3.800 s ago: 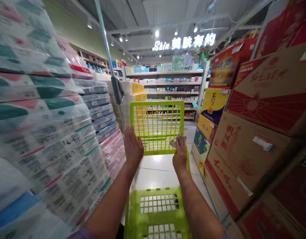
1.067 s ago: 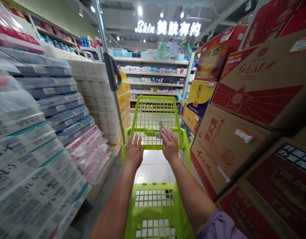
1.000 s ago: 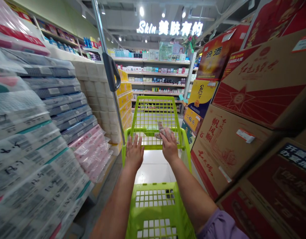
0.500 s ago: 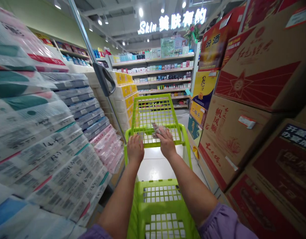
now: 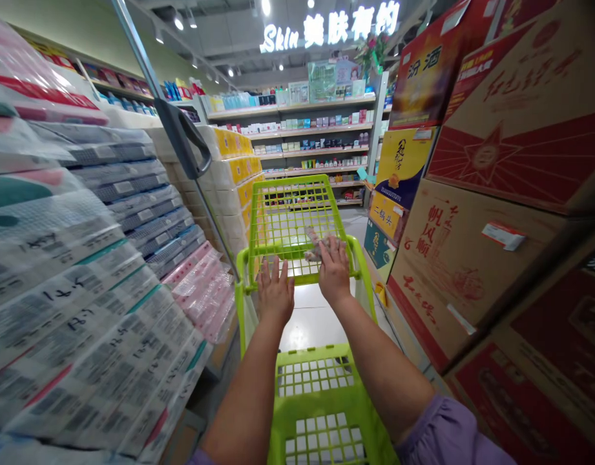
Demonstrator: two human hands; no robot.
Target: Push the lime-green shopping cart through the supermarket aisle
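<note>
In front of me is a lime-green plastic shopping cart [image 5: 301, 354] with a raised grid flap [image 5: 297, 183]. My right hand [image 5: 334, 274] holds a crumpled greyish-pink cloth [image 5: 313, 240] against the right part of the flap, its fingers partly covering the cloth. My left hand [image 5: 276, 294] has its fingers stretched out and slightly apart over the flap's lower left edge. Nothing shows in it. Whether its fingertips touch the grid I cannot tell. A metal pole with a dark grey handle [image 5: 183, 139] rises at the cart's left side.
Plastic-wrapped paper packs [image 5: 84, 310] are piled close on the left, with blue-grey packs [image 5: 127, 187] behind. Stacked liquor cartons [image 5: 452, 252] line the right side. Ahead, shelves [image 5: 311, 132] of small cosmetics boxes stand beneath a lit sign [image 5: 331, 29].
The stacks on both sides have drawn nearer and slid outward. My left hand has shifted right and its fingers have straightened. My right hand has moved right along the flap with the cloth.
</note>
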